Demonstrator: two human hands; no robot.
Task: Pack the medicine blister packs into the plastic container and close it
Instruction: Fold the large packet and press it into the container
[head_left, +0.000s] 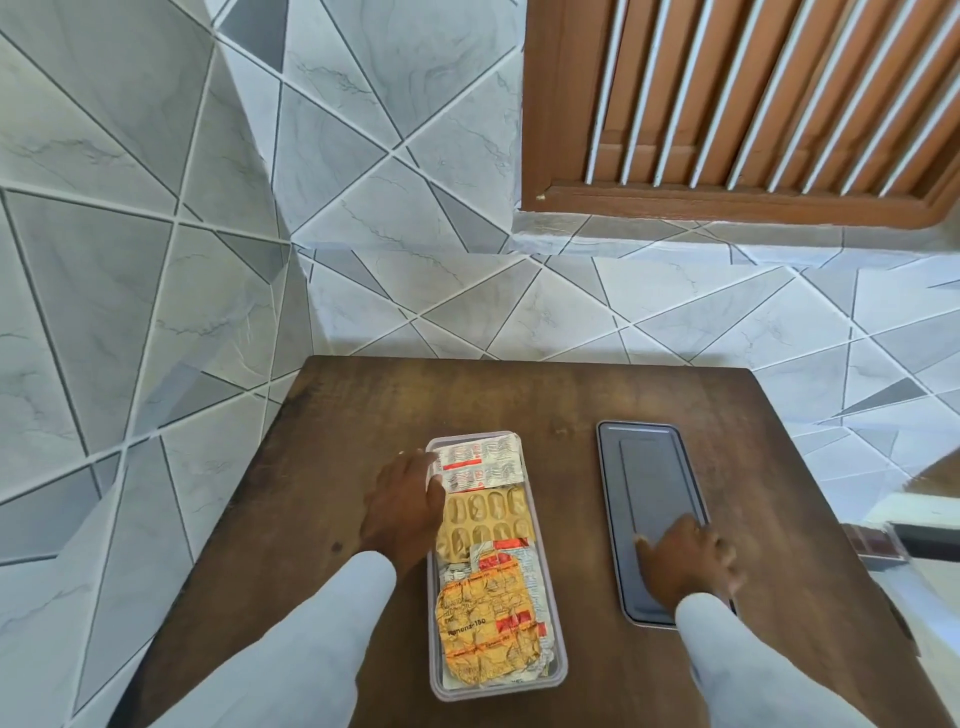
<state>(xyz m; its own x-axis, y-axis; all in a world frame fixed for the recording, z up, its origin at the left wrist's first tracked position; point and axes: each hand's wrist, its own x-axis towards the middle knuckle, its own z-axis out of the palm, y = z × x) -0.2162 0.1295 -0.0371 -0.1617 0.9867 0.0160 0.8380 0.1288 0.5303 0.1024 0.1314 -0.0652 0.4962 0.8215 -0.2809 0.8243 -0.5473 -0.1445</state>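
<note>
A clear plastic container (560, 670) lies lengthwise on the wooden table, filled with blister packs. A white and red pack (483, 462) sits at its far end, a gold pack (488, 519) in the middle, and a crumpled orange foil pack (488, 629) at the near end. My left hand (405, 509) rests on the container's left rim, fingers touching the white and red pack. The dark grey lid (649, 483) lies flat to the right, apart from the container. My right hand (685, 561) lies on the lid's near part, fingers curled on its surface.
The brown wooden table (363, 415) stands against a tiled wall. A brown louvred window frame (727, 104) is above at the right. A dark blurred object (878, 540) lies beyond the table's right edge.
</note>
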